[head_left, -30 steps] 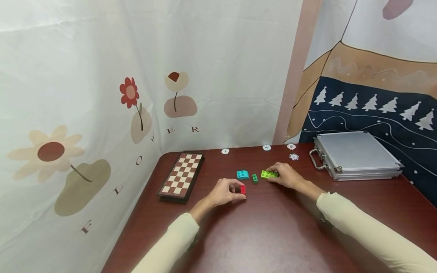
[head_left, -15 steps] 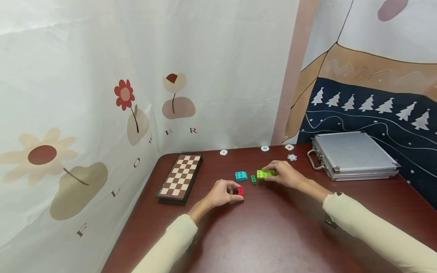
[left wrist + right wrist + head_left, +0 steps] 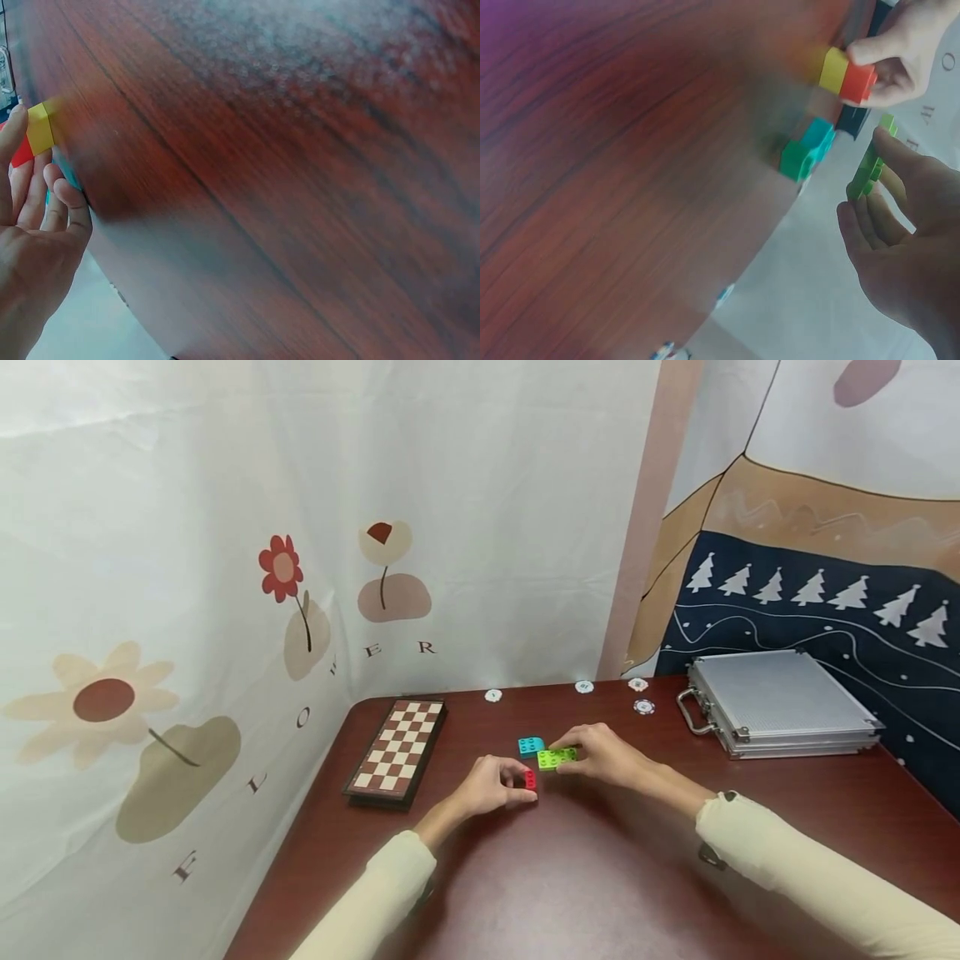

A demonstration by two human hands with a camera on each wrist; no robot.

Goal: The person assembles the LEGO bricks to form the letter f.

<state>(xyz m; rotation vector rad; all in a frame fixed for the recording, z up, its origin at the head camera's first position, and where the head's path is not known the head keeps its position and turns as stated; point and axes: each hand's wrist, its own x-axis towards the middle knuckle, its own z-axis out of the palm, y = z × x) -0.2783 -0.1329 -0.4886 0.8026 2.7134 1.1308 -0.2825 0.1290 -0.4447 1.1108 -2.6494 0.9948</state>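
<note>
My left hand (image 3: 486,785) pinches a red toy brick (image 3: 530,779) between thumb and fingers. A yellow brick (image 3: 832,70) is joined beneath the red one, as the right wrist view shows. Between its thumb and fingertips, my right hand (image 3: 606,755) grips a lime green studded brick (image 3: 553,760), raised off the table in the right wrist view. Just behind lies a turquoise brick (image 3: 529,746) with a curved end. A small darker green brick (image 3: 796,160) stands beside the turquoise one; in the head view the lime brick and hand hide it.
A folded chessboard (image 3: 399,745) lies on the table's left. Several round chips, such as the white one (image 3: 492,695), lie along the back edge. A silver case (image 3: 783,697) with a handle occupies the right rear. Printed curtains (image 3: 480,527) hang behind the dark red table (image 3: 585,877).
My right hand has brought the lime brick leftward and nearer to the red brick, covering the small green brick in the head view. My left hand keeps its place.
</note>
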